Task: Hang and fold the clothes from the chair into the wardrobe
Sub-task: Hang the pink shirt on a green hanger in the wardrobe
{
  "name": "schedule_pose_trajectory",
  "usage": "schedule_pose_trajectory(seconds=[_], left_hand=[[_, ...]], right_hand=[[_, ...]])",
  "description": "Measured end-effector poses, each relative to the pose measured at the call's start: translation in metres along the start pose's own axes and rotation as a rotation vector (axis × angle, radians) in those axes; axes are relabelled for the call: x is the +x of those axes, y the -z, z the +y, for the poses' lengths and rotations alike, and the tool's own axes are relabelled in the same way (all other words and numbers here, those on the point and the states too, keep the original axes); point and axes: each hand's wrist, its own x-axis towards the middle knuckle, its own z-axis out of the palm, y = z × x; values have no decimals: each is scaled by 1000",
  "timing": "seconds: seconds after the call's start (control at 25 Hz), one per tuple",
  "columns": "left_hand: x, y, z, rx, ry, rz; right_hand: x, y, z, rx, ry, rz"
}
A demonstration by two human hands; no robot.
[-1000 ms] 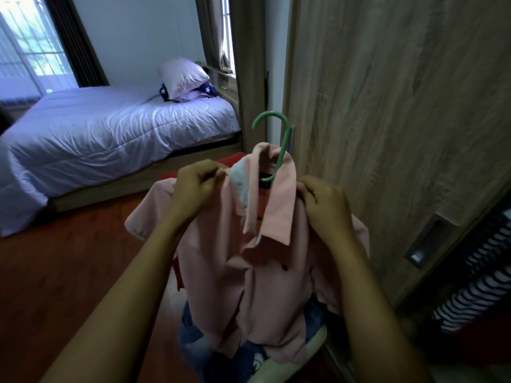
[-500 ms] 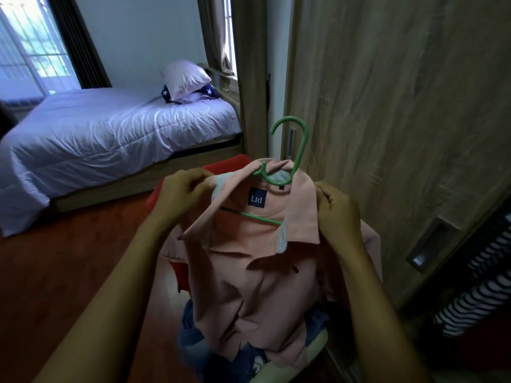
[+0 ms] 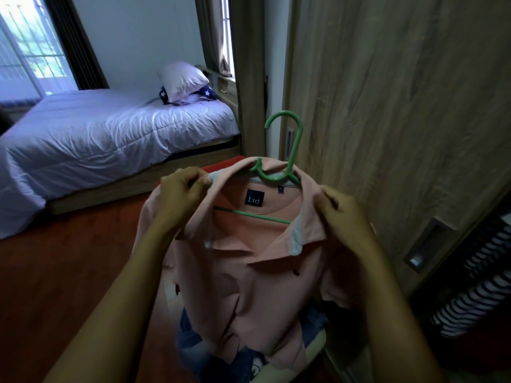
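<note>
wardrobe [image 3: 387, 120] open at far right, striped garment [image 3: 475, 294] inside, cut off by the frame | pink shirt [image 3: 257, 272] on green hanger [image 3: 293, 150], above chair [image 3: 221, 165] | left hand [image 3: 179, 192] fingers pinch collar, right hand [image 3: 343, 214] fingers grip the other shoulder | chair mostly hidden; blue clothes [image 3: 193, 330] heaped on it | hanger hook near wardrobe front — open floor [image 3: 55, 272] left, toward bed [image 3: 96, 139]

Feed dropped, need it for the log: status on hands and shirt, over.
Left hand pinches pink shirt collar; right hand grips the other collar side. Green hanger inside shirt, hook free, not yet in wardrobe. No obstruction seen.
</note>
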Motion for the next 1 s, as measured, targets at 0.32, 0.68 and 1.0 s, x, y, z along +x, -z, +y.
schedule_pose_trajectory(seconds=[0.32, 0.68, 1.0], left_hand=[[-3, 2, 19, -253, 19, -197], [-16, -20, 28, -93, -62, -164], [-21, -8, 20, -160, 253, -457]], right_hand=[[-11, -7, 1, -85, 82, 194], [-18, -13, 11, -47, 119, 212], [-21, -12, 19, -25, 155, 284]])
